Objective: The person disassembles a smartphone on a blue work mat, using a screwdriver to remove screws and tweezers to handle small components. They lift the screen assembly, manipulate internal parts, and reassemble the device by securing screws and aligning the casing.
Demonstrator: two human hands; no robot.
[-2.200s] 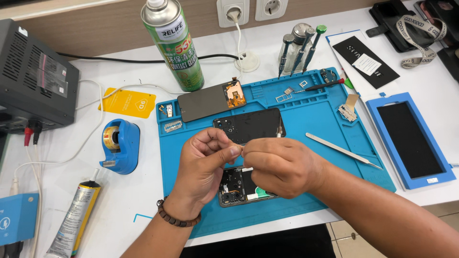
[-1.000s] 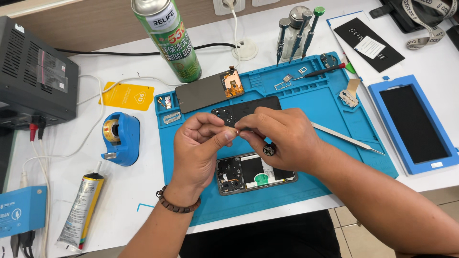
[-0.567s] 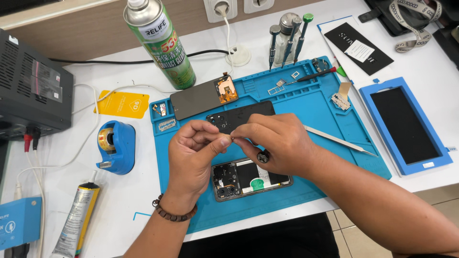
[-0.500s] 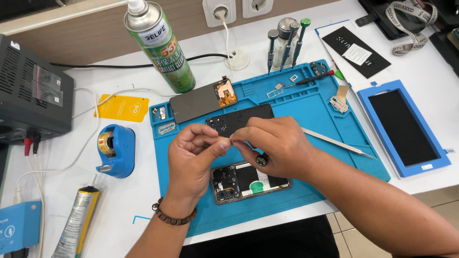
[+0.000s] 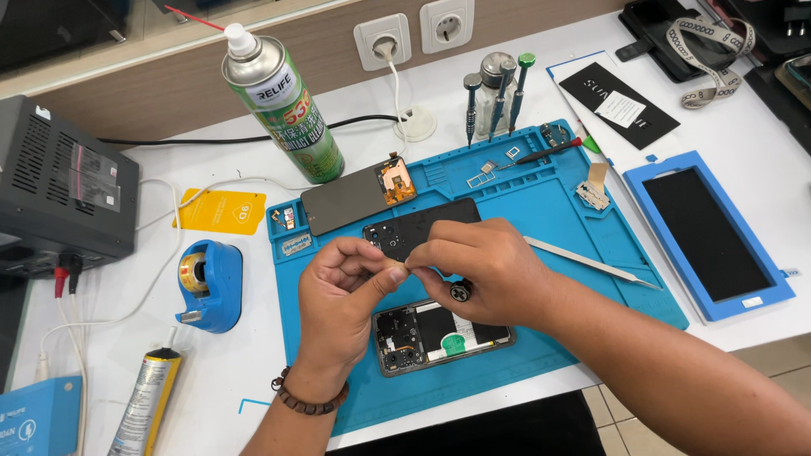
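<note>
two hands meeting fingertip to fingertip above an opened phone on a blue repair mat.

the left hand [image 5: 342,295] and right hand [image 5: 473,270] are raised over the blue work mat [image 5: 541,211], thumbs and forefingers pinched together where they touch; whatever lies between the fingertips is too small to tell. the right hand also grips a dark-handled tool [image 5: 460,292] against its palm, only the round end showing. directly beneath the hands lies the opened phone [image 5: 443,333], back off, its boards and green-marked interior exposed, near the mat's front edge. behind the hands rests a black back cover [image 5: 414,228], and further back a grey screen panel with an orange flex [image 5: 359,194]. slim metal tweezers [image 5: 591,263] lie on the mat to the right. a green spray can [image 5: 283,97] stands behind the mat; a blue tape dispenser [image 5: 211,283] sits left of it.
</note>
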